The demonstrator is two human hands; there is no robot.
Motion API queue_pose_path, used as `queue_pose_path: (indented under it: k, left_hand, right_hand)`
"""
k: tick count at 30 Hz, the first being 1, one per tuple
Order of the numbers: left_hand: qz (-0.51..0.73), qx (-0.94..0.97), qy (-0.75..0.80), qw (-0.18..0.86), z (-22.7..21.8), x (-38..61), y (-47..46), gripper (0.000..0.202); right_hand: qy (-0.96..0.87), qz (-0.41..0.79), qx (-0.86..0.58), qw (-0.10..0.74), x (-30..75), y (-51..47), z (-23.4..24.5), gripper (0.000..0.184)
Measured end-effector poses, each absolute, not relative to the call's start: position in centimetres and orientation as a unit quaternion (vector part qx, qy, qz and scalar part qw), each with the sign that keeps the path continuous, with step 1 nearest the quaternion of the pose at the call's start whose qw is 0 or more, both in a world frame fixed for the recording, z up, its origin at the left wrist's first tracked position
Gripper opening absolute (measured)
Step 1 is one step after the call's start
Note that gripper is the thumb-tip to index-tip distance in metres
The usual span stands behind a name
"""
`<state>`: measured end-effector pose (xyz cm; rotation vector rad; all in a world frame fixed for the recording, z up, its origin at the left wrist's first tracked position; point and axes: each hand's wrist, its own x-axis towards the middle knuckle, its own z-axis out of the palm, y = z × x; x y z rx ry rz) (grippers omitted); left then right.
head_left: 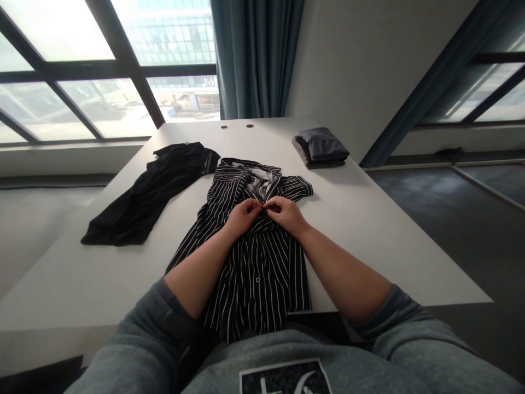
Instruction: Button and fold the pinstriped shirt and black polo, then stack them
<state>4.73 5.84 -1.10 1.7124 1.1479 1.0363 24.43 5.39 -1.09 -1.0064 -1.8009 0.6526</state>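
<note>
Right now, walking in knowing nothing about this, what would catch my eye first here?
A black-and-white pinstriped shirt in the middle of the white table stands out first, the left hand and right hand meeting at its front below the collar. A crumpled black garment lies to its left, folded grey clothing further back on the right. A large window fills the background.

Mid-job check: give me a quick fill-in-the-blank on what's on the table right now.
The left hand and right hand meet at the ____ opening of the striped shirt, below the collar. The shirt has white stripes on a ____ ground. The crumpled black garment lies to the ____ of the shirt. The grey garment on the white table is neatly ____.

Missing words: front; black; left; folded.
</note>
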Motion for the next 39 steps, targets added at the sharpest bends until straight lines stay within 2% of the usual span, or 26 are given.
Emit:
queue_pose_path:
  k: [9, 18, 25, 31, 39]
  left_hand:
    - [0.411, 0.663, 0.477, 0.406, -1.52, 4.92, 5.93, 0.010]
    - [0.424, 0.653, 0.450, 0.438, -1.96, 4.93, 6.22, 0.012]
    - [0.420, 0.660, 0.443, 0.438, -1.48, 4.83, 5.95, 0.011]
    - [0.416, 0.657, 0.444, 0.446, -1.48, 4.75, 6.07, 0.013]
    - [0.425, 0.647, 0.440, 0.456, -1.22, 4.73, 5.87, 0.017]
  right_hand:
    - [-0.738, 0.234, -0.398, 0.491, 24.64, 4.99, -0.40, 0.016]
    - [-0.762, 0.227, -0.390, 0.465, 24.58, 4.97, -0.42, 0.016]
    - [-0.711, 0.301, -0.410, 0.485, 24.32, 4.96, -0.86, 0.020]
    - [-0.721, 0.281, -0.426, 0.469, 24.36, 4.96, -0.62, 0.009]
    - [-0.729, 0.282, -0.417, 0.464, 24.38, 4.87, -0.49, 0.016]
